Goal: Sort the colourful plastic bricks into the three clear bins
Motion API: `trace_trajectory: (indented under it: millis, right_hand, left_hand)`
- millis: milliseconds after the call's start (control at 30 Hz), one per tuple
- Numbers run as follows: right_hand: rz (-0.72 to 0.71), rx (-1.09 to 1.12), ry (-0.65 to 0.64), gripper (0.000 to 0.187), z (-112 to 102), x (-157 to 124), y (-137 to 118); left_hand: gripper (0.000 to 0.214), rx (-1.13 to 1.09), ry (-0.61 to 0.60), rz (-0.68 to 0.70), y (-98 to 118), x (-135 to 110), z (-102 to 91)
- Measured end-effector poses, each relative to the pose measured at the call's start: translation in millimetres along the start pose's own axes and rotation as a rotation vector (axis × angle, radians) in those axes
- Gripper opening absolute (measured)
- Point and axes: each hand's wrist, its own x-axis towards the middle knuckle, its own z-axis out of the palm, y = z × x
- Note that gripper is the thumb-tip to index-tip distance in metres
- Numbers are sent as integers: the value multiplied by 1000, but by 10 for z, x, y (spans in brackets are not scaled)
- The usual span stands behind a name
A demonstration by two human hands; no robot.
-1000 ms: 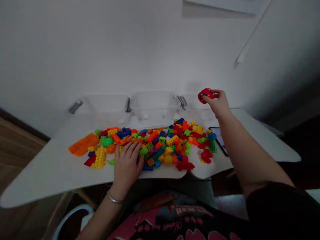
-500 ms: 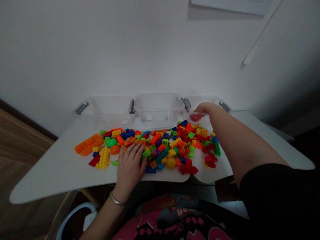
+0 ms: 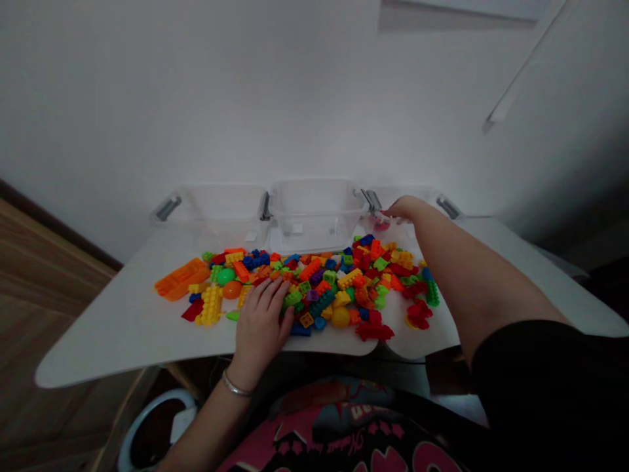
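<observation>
My right hand [image 3: 403, 208] reaches to about 1 o'clock on the white table [image 3: 108, 328] and is over the front edge of the right clear box [image 3: 417, 194]. A small red piece [image 3: 381, 225] shows just below its fingers, at the left side of this box. The fingers lie close together, but I cannot tell if they are clamped on this piece or are only above it. My left hand [image 3: 260, 328] is at about 6 o'clock, with the fingers a little apart. It rests flat on the near edge of the pile of toy bricks [image 3: 324, 282] and grips nothing that I can see. There is a bracelet [image 3: 236, 385] on this wrist. The pile has many colours and lies in the middle of the table. A yellow ball [image 3: 340, 317] sits at its near side, and an orange tray-shaped piece [image 3: 180, 278] lies at its 9 o'clock end. At 12 o'clock, the middle clear box [image 3: 314, 213] stands beside the right one, and the left clear box [image 3: 211, 210] is at about 11 o'clock.
</observation>
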Motion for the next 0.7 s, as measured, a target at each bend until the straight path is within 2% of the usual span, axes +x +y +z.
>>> trace_trajectory:
  millis: [100, 233, 300, 367, 467, 500, 600, 700]
  right_hand:
    - [77, -11, 22, 29, -140, -155, -3]
    - [-143, 214, 425, 36, -197, -671, -5]
    - [-285, 336, 529, 35, -95, -1066, -42]
    - [-441, 422, 506, 29, 95, -1492, -108]
    - [-712, 411, 369, 19, 475, -2061, -227]
    - [-747, 387, 329, 20, 604, -2209, -261]
    - [-761, 326, 323, 22, 922, -2507, -307]
    - [-754, 275, 374, 23, 1065, -2619, -231]
  left_hand:
    - [44, -10, 6, 0, -6, -2, 9]
    - [44, -15, 9, -1, -5, -1, 13]
    - [44, -17, 3, -4, 3, 2, 8]
    - [44, -22, -5, -12, 12, 5, -1]
    - [44, -31, -14, -27, 20, 7, -11]
    - [44, -32, -18, -30, 21, 7, -12]
    - [45, -36, -29, -33, 15, 7, -12]
    - [46, -42, -24, -32, 6, 10, -11]
